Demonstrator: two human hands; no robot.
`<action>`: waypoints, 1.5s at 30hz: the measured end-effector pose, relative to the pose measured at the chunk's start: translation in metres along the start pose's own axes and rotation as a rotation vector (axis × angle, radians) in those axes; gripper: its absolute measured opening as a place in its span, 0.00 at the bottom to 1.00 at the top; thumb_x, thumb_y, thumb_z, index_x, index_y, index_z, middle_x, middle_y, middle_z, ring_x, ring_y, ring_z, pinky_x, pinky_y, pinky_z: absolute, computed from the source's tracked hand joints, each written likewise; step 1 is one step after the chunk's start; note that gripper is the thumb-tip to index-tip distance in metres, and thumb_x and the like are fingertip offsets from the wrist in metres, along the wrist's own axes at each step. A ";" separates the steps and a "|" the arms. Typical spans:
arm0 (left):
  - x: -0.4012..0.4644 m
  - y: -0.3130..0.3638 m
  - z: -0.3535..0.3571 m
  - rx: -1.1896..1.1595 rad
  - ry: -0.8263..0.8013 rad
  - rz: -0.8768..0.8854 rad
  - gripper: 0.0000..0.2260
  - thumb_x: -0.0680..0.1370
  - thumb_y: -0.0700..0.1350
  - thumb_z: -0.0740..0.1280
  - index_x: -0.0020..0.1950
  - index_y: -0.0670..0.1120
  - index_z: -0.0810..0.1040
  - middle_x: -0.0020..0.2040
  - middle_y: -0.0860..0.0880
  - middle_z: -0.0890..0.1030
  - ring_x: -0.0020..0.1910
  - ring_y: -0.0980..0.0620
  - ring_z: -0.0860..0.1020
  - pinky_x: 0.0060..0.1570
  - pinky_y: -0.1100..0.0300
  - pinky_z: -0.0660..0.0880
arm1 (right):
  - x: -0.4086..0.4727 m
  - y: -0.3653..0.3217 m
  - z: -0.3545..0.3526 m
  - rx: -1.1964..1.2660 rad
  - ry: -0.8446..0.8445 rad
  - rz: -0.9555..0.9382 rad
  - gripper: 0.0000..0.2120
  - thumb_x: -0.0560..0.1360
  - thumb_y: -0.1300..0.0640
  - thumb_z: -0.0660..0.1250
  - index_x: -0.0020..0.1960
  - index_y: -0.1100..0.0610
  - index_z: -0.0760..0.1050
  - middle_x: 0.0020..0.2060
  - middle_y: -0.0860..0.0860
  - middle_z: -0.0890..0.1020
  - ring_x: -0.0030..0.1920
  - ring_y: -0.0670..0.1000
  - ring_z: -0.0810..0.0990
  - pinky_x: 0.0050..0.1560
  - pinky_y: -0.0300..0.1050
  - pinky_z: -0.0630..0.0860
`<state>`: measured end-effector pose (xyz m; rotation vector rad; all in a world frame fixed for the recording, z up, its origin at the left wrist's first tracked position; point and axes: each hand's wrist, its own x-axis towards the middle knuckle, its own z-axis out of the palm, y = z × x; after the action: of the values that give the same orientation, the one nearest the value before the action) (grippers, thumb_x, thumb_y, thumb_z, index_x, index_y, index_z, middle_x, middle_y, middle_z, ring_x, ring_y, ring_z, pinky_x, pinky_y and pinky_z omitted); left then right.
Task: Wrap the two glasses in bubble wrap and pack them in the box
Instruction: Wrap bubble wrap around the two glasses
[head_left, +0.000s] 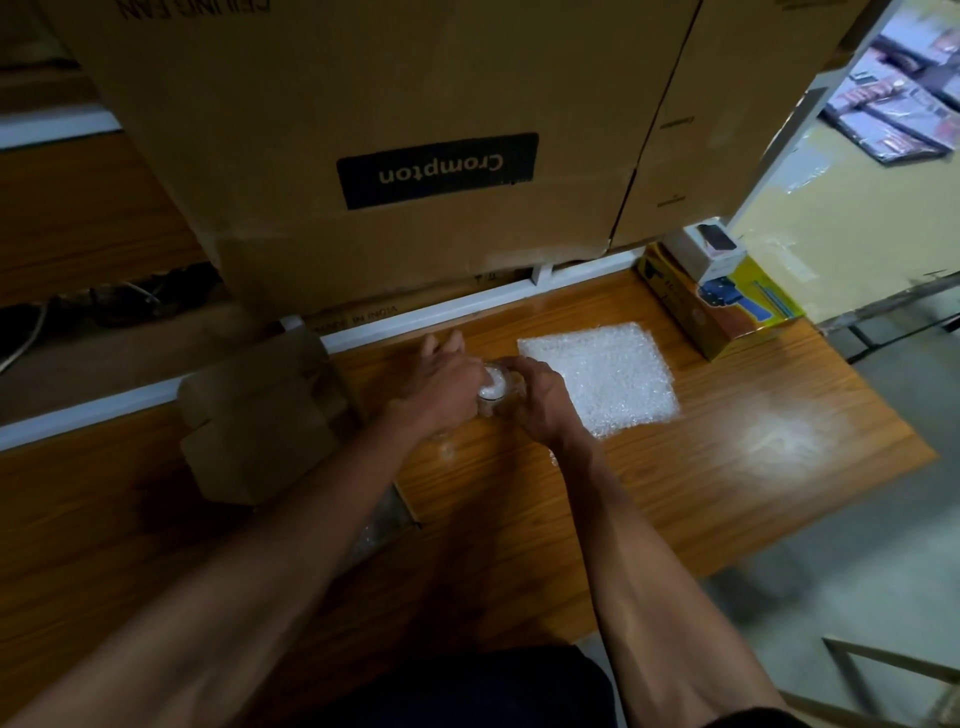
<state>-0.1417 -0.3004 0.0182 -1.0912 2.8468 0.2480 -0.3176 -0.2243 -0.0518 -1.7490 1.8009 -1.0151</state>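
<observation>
A clear glass (491, 391) with white bubble wrap around its top stands on the wooden table (701, 493), held between both hands. My left hand (444, 382) grips its left side, two fingers pointing away from me. From the right, my right hand (537, 402) curls round the glass. A flat square sheet of bubble wrap (605, 379) lies just right of the hands. Below my left wrist a faint clear shape (447, 448) glints; it may be the second glass. A small brown cardboard box (260, 415) with raised flaps sits to the left.
Large cardboard cartons (395, 104) rise at the back of the table. A yellow and blue product box (727, 306) with a small white box (709, 249) on top stands at the back right. Another bit of bubble wrap (384, 519) lies under my left forearm.
</observation>
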 end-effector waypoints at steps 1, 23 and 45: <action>-0.001 0.003 -0.003 0.005 0.028 0.024 0.16 0.78 0.52 0.72 0.66 0.56 0.82 0.64 0.53 0.81 0.66 0.47 0.67 0.67 0.44 0.61 | 0.001 0.002 0.001 -0.023 0.003 -0.004 0.33 0.69 0.38 0.73 0.67 0.57 0.80 0.58 0.56 0.85 0.57 0.58 0.82 0.57 0.54 0.80; -0.003 -0.012 -0.001 -0.031 -0.032 0.094 0.18 0.80 0.64 0.60 0.66 0.63 0.79 0.69 0.59 0.79 0.67 0.50 0.64 0.63 0.43 0.57 | -0.002 0.008 0.004 -0.298 -0.051 -0.016 0.43 0.74 0.28 0.63 0.73 0.61 0.74 0.76 0.62 0.71 0.78 0.68 0.64 0.77 0.64 0.63; -0.006 -0.011 -0.009 -0.056 -0.061 0.105 0.21 0.79 0.63 0.65 0.72 0.61 0.76 0.71 0.58 0.76 0.67 0.50 0.63 0.65 0.42 0.57 | -0.004 0.003 0.003 -0.305 0.012 -0.075 0.38 0.75 0.31 0.64 0.73 0.59 0.75 0.75 0.62 0.73 0.78 0.65 0.64 0.79 0.65 0.62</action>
<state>-0.1296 -0.3064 0.0264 -0.9274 2.8626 0.3635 -0.3173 -0.2211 -0.0569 -2.0049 1.9950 -0.8125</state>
